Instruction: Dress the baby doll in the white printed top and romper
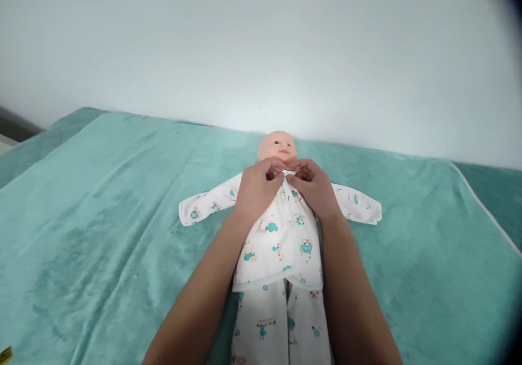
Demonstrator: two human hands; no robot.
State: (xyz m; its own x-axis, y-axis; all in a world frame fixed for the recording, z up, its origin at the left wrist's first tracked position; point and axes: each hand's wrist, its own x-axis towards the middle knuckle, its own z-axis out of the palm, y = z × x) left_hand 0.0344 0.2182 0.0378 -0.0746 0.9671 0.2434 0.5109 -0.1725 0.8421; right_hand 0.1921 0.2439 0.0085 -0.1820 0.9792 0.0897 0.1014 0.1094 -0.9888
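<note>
A baby doll (278, 146) lies on its back on a teal blanket (101, 218), head toward the wall. It wears a white printed shirt (281, 240) and matching trousers (281, 321), sleeves spread out to both sides. My left hand (256, 187) and my right hand (313, 186) meet at the shirt's collar, just under the doll's chin. Both hands are closed, fingers pinching the two front edges of the shirt together. My forearms run along either side of the doll's body.
The teal blanket covers the whole surface up to a plain white wall (261, 49). Its white-trimmed edge (489, 212) runs down the right side. A small yellow tag (5, 353) shows at the bottom left corner.
</note>
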